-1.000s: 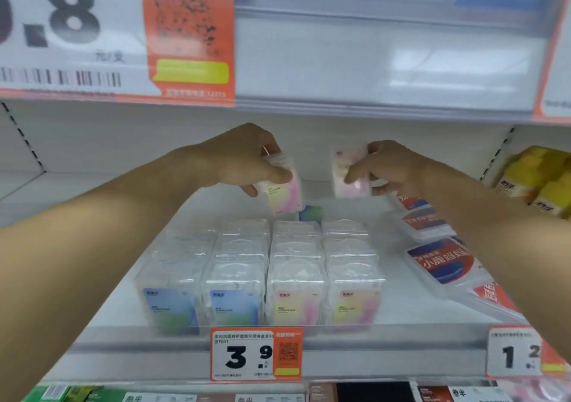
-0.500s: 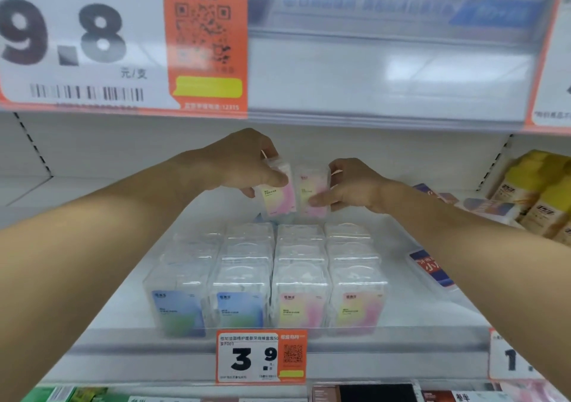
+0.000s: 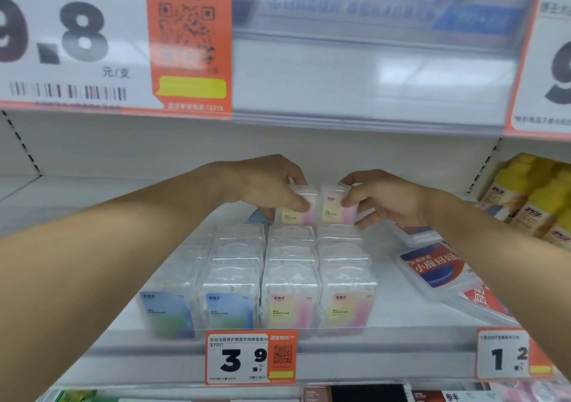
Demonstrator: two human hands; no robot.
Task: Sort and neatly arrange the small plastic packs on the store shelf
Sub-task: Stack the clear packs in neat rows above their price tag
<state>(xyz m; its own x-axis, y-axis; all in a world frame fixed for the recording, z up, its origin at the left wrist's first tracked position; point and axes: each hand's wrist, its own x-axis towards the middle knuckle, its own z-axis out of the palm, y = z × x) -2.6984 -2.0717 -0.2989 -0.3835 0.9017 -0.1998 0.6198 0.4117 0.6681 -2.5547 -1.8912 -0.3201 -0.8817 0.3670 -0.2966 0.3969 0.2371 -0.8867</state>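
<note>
Left fingers [image 3: 298, 205]: my thumb is pressed on the front of the left pink-yellow pack [image 3: 298, 213] and the other fingers curl over its top, so my left hand [image 3: 262, 185] pinches it

Right fingers [image 3: 349, 199]: curled round the right-hand edge and top of the right pink-yellow pack [image 3: 335, 207]; my right hand [image 3: 383, 200] grips it

Packs in hand: both upright, labels facing me, side by side and touching or nearly so; I cannot tell whether they rest on the shelf [image 3: 401, 306] or hang just above it

Where they sit: directly behind the block of packs [image 3: 262, 278], in line with its two pink-yellow columns

Block of packs: four columns at the shelf's front edge, two blue-green on the left, two pink-yellow on the right, clear lids up

Beside the block: to its right lie flat red-and-blue packets [image 3: 432, 270], tilted and overlapping; further right stand yellow bottles [image 3: 531, 197]

In front of the block: the price tag [image 3: 251, 357] reads 3.9

Step, as I judge it: setting these two down as the next back row

Risk: the clear plastic looks slick, so a loose pinch could let a pack tip over backwards

Risk: pushing forward too hard could shove the pink-yellow columns out of line or over the front lip

Risk: my right forearm hangs over the flat packets and could drag them
</note>
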